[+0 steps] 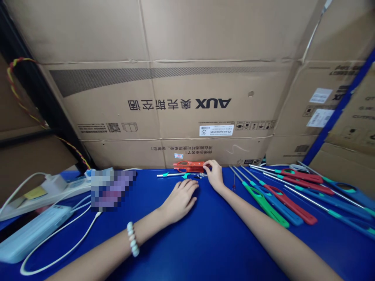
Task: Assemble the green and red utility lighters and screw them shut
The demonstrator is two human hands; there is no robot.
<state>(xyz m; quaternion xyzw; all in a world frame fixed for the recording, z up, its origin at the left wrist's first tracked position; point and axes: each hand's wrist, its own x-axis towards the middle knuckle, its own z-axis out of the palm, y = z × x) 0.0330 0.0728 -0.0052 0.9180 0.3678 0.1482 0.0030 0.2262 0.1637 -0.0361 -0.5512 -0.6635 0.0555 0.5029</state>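
Forearms point(258, 214), orange casing point(193, 166) before cardboard point(175, 86), lighters point(299, 211) right, cables point(32, 274) left

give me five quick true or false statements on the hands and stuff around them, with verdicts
1. The beaded bracelet is on the right wrist. False: it is on the left wrist.
2. The right hand is at the end of the red lighter casing. True.
3. The left hand is palm up. False: its back faces the camera.
4. The green lighter lies right of both hands. True.
5. The white power strip is at the right. False: it is at the left.
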